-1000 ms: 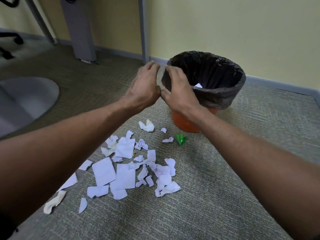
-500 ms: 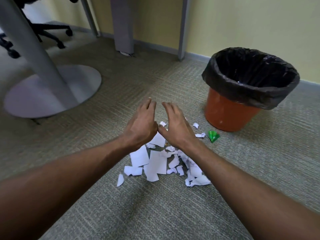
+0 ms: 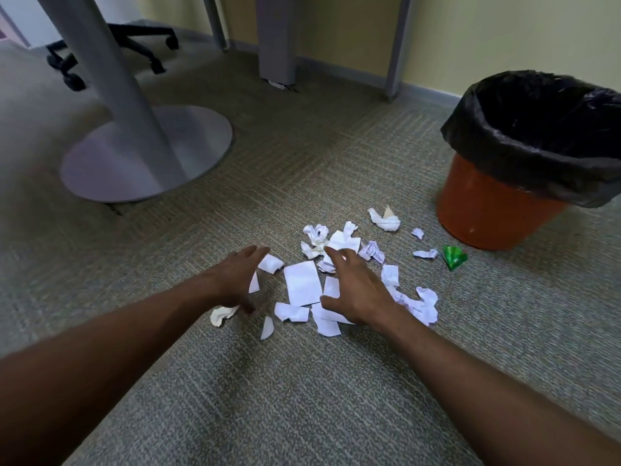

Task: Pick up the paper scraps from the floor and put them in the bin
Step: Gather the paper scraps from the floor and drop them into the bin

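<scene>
Several white paper scraps [image 3: 301, 286] lie scattered on the grey carpet in the middle of the view, some flat, some crumpled. My left hand [image 3: 235, 280] hovers over the left edge of the pile with fingers spread and holds nothing. My right hand [image 3: 356, 290] is spread over the middle of the pile, fingers straight, covering some scraps. A crumpled white scrap [image 3: 384, 219] and a small green scrap [image 3: 453, 258] lie nearer the bin. The orange bin [image 3: 487, 216] with a black liner [image 3: 524, 156] stands at the right.
A grey table column on a round metal base [image 3: 148, 156] stands at the left. Behind it is an office chair's wheeled base [image 3: 111, 52]. Grey furniture legs [image 3: 275, 38] line the yellow wall at the back.
Both hands have come down from the bin's rim to the scraps on the floor and spread apart. The view has swung left, leaving the bin at the right.
</scene>
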`<control>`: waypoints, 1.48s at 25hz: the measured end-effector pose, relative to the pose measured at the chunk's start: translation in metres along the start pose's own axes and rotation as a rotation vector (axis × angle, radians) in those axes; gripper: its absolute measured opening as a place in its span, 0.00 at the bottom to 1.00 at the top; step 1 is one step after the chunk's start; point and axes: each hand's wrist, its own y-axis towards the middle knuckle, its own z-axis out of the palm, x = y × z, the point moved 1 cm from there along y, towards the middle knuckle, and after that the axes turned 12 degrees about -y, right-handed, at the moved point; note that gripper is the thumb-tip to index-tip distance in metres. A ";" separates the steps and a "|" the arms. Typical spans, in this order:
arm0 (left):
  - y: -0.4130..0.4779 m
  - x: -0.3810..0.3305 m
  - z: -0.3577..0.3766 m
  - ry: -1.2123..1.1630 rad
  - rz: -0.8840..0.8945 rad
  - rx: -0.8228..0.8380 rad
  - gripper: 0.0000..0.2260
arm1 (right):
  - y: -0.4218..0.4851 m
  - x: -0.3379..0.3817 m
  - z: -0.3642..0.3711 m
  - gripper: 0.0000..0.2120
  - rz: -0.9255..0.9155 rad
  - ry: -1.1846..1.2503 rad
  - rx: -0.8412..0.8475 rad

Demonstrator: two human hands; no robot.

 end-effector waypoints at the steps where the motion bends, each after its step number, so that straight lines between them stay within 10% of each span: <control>1: -0.001 0.011 0.004 0.019 -0.038 0.026 0.62 | -0.001 0.001 0.003 0.49 0.009 -0.015 0.026; 18: 0.024 0.052 0.035 -0.090 -0.300 0.051 0.63 | -0.046 -0.122 0.006 0.79 0.541 -0.245 0.564; 30: 0.066 0.008 0.025 -0.113 -0.091 0.099 0.49 | -0.024 -0.111 0.017 0.65 0.399 0.011 0.407; 37: 0.062 -0.030 0.022 -0.066 -0.093 0.262 0.63 | -0.006 -0.079 0.026 0.71 0.328 0.111 0.411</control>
